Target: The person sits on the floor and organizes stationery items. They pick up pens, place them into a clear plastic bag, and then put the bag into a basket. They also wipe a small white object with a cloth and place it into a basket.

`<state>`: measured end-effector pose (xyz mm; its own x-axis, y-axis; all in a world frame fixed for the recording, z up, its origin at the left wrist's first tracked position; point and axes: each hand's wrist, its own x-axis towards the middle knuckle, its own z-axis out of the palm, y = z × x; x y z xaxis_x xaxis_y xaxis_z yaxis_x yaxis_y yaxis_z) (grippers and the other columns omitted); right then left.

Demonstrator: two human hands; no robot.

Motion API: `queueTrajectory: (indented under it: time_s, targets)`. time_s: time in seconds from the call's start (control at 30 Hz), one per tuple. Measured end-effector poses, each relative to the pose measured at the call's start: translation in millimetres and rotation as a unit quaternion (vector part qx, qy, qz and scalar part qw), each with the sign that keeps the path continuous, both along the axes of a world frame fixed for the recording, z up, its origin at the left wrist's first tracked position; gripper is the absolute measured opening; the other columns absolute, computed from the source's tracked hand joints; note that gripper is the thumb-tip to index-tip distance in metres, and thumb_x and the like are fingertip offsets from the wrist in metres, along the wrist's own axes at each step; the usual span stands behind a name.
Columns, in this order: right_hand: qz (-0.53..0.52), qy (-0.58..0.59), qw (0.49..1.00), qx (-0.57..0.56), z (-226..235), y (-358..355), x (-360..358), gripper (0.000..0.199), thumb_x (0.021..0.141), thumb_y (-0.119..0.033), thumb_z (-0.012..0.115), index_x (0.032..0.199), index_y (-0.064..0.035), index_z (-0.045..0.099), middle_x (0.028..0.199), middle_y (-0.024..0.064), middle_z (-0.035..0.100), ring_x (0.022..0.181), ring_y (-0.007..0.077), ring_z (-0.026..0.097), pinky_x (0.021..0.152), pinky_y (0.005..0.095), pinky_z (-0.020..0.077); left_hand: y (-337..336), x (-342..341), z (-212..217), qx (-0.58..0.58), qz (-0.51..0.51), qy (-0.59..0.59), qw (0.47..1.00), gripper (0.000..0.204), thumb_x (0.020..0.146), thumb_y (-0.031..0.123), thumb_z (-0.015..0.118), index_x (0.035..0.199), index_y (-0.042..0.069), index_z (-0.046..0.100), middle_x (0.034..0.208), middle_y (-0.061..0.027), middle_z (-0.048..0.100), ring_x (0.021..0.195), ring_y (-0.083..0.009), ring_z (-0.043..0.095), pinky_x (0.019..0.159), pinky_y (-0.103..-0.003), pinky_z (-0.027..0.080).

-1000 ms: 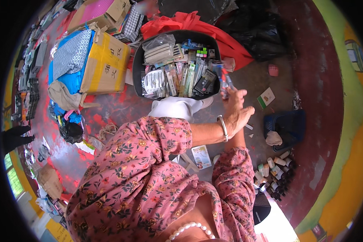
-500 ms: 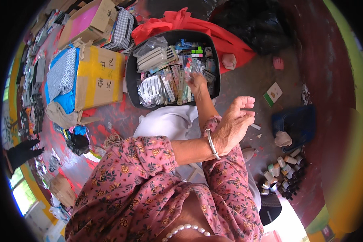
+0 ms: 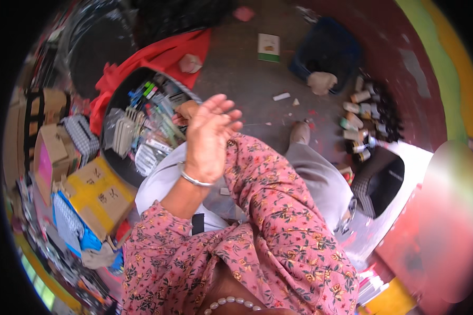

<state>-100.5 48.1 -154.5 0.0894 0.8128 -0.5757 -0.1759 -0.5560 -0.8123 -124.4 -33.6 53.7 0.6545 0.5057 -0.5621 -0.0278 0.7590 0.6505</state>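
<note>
Head view, only view. The dark bin sits by the person's leg, beside a red sheet. The slim packets lie inside it, loosely heaped, next to a pale wrapped bundle and a white ribbed pack.

Right hand: at the bin's edge nearest the open floor, over the packets; partly covered by the other hand. Cannot tell whether its fingers are closed on anything.

Left hand: raised in front of the right, fingers apart, nothing seen in it; bracelet at the wrist.

Handling, judged: slim packets probably light, fairly stiff lengthwise, slippery where the wrapping shines; thin contents may bend or crack. Best hold: pinch across the middle or one end, avoiding loose film. Pale bundle probably heavier; hold it around its sides.
</note>
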Motion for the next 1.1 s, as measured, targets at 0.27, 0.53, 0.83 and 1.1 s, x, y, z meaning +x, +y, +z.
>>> queueTrajectory:
  time_s: [0.27, 0.53, 0.83, 1.1]
  targets:
    - [-0.027, -0.133, 0.99, -0.048, 75, -170, 186, 0.02, 0.078, -0.017, 0.05, 0.082, -0.0004, 0.061, 0.068, 0.0074, 0.061, 0.058, 0.0152, 0.06, 0.05, 0.0264, 0.0492, 14, 24, -14, 0.019, 0.001, 0.006, 1.0, 0.037, 0.079, 0.004, 0.044, 0.115, -0.001, 0.039, 0.105, -0.011, 0.047, 0.088, -0.0187, 0.052, 0.076, -0.03, 0.045]
    - [-0.57, 0.093, 0.796, -0.18, 42, -440, 243, 0.015, 0.084, -0.016, 0.046, 0.091, -0.006, 0.055, 0.075, 0.006, 0.059, 0.061, 0.0148, 0.057, 0.053, 0.0243, 0.0454, 1, 47, -28, -0.01, -0.034, 0.037, 0.999, 0.038, 0.078, 0.003, 0.045, 0.115, -0.001, 0.038, 0.103, -0.0119, 0.048, 0.087, -0.019, 0.052, 0.075, -0.029, 0.046]
    - [-0.442, -0.5, 0.719, -0.194, -45, -348, 243, 0.041, 0.069, -0.017, 0.063, 0.107, -0.0066, 0.052, 0.092, 0.0175, 0.056, 0.08, 0.0342, 0.058, 0.07, 0.0397, 0.0478, -19, 64, -36, -0.013, -0.074, 0.081, 0.994, 0.04, 0.077, 0.002, 0.046, 0.115, -0.002, 0.038, 0.105, -0.0121, 0.049, 0.086, -0.0184, 0.052, 0.073, -0.028, 0.046]
    - [-0.185, -0.564, 0.774, -0.222, -39, -303, 301, 0.04, 0.063, -0.009, 0.061, 0.102, -0.0133, 0.056, 0.116, 0.018, 0.039, 0.09, 0.036, 0.055, 0.075, 0.0408, 0.0463, -31, 76, -32, -0.027, -0.094, 0.097, 0.99, 0.036, 0.079, 0.004, 0.047, 0.114, 0.0, 0.039, 0.103, -0.0106, 0.05, 0.083, -0.0168, 0.053, 0.071, -0.026, 0.045]
